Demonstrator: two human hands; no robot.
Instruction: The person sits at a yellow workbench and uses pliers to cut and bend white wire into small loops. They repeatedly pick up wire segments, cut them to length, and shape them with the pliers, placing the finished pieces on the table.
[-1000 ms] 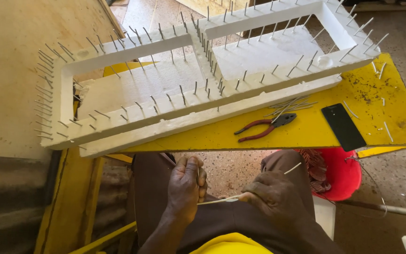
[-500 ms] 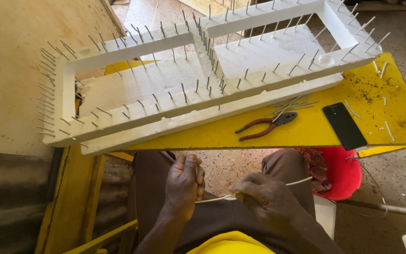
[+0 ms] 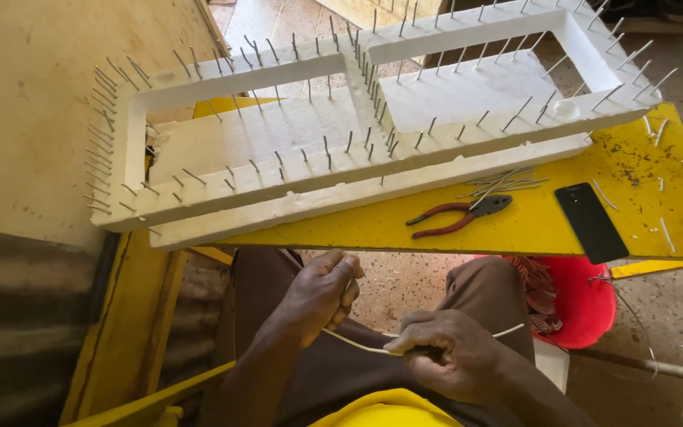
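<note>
The left hand [image 3: 322, 294] and the right hand [image 3: 446, 353] hold a thin pale strip [image 3: 357, 345] between them, low in the view, above the person's lap. The strip's long axis runs roughly left to right with a slight sag in the middle. One end goes up into the left hand, whose fingers are curled shut around it. The right hand is closed in a loose fist over the other part, and a short tip sticks out past it, pointing to the right and a little upward. The two hands are near each other but apart, joined only by the strip.

Beyond the hands is a yellow tabletop [image 3: 642, 166]. On it rests a long white foam frame [image 3: 294, 126] with two rectangular openings and many nails standing out of its edges; its long axis also runs left to right. Near the front edge of the tabletop lie pliers with red handles [image 3: 456, 217], a small heap of loose nails [image 3: 503, 183] just beside them, and a black phone [image 3: 590, 221] to the right. A red bucket [image 3: 586, 296] stands on the floor under the tabletop, beside the person's right knee.
</note>
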